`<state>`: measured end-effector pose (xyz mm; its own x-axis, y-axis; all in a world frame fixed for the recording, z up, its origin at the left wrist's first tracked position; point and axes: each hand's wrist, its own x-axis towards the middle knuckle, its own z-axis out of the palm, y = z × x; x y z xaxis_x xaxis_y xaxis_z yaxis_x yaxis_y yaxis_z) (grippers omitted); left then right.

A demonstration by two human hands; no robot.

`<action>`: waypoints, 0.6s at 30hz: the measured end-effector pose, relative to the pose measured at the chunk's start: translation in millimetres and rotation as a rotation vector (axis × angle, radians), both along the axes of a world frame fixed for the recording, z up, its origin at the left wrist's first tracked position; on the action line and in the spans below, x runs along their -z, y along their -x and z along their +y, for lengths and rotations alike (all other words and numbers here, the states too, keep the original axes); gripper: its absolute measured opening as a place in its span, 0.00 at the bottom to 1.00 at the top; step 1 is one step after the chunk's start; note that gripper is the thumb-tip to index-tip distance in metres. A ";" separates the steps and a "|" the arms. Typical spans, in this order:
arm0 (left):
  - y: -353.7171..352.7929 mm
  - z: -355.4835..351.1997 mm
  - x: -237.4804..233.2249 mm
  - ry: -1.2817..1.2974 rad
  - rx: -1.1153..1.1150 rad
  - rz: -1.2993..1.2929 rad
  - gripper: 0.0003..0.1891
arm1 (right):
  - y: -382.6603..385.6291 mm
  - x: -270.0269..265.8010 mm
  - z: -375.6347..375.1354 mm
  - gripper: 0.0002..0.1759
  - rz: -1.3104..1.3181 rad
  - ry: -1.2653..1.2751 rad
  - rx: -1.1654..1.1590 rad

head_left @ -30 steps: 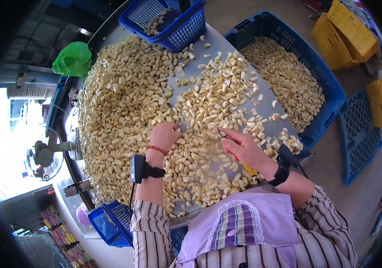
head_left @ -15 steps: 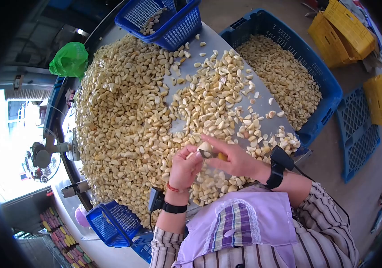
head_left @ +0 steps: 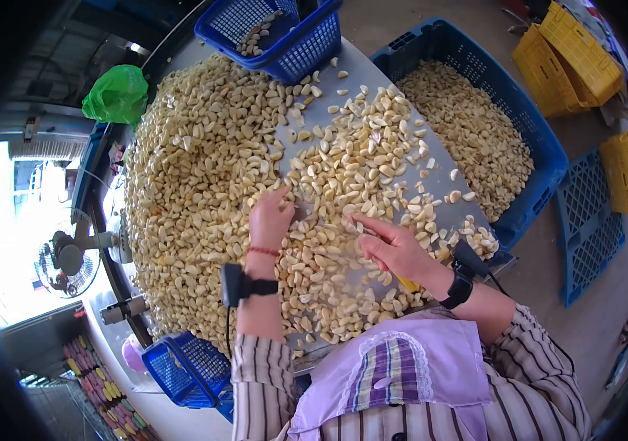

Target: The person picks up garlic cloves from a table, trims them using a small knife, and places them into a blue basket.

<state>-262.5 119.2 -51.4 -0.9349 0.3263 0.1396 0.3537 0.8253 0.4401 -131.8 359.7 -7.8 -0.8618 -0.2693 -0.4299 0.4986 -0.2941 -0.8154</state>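
Note:
Peeled garlic cloves (head_left: 203, 147) lie in a big heap over the left of a metal table (head_left: 442, 165), with a looser spread in the middle. At the right edge of the heap is my left hand (head_left: 271, 219), its fingertips among the cloves; whether it grips one is not clear. My right hand (head_left: 395, 248) is closed around a small knife with a yellow handle (head_left: 407, 283), just above the looser cloves. The short blade points toward the upper left.
A blue basket (head_left: 303, 51) stands at the table's far edge, another blue basket (head_left: 181, 367) at the lower left. Beyond the right edge is a large blue crate (head_left: 549, 158) of cloves. A green bag (head_left: 117, 95) and a fan (head_left: 71, 253) are at the left.
My left hand has moved away from my right, up and left to the heap, and the clove between them is gone. My right hand has shifted slightly right.

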 end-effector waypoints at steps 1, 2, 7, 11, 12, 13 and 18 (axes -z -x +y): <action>3.1 0.6 0.3 -0.001 0.001 0.001 0.04 | 0.4 -0.2 0.9 0.27 0.003 -0.006 -0.017; 6.3 0.9 -0.3 0.161 0.015 -0.048 0.05 | 1.2 -1.0 2.6 0.27 0.006 -0.007 -0.015; 4.4 -6.7 7.2 -0.194 0.120 -0.137 0.07 | 0.6 -1.1 10.1 0.28 -0.011 -0.023 0.024; -40.3 13.3 -40.7 -0.633 -0.349 -0.866 0.05 | -3.7 1.9 0.8 0.30 0.220 -0.190 0.018; -53.5 17.5 -47.0 -0.736 -0.329 -0.882 0.05 | -6.7 9.6 -5.8 0.31 0.377 -0.261 0.034; -65.5 21.5 -52.7 -0.840 -0.307 -0.893 0.05 | -2.8 -1.1 -10.4 0.32 0.538 -0.330 0.050; -107.4 34.5 -71.0 -0.787 -0.119 -0.738 0.05 | -11.7 -8.2 -13.2 0.31 0.502 -0.309 -0.214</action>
<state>-155.1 153.8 19.6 -0.8938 0.2925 -0.3399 -0.2792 0.2303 0.9322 -120.1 346.5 0.4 -0.9198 -0.3858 -0.0717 0.0540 0.0566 -0.9969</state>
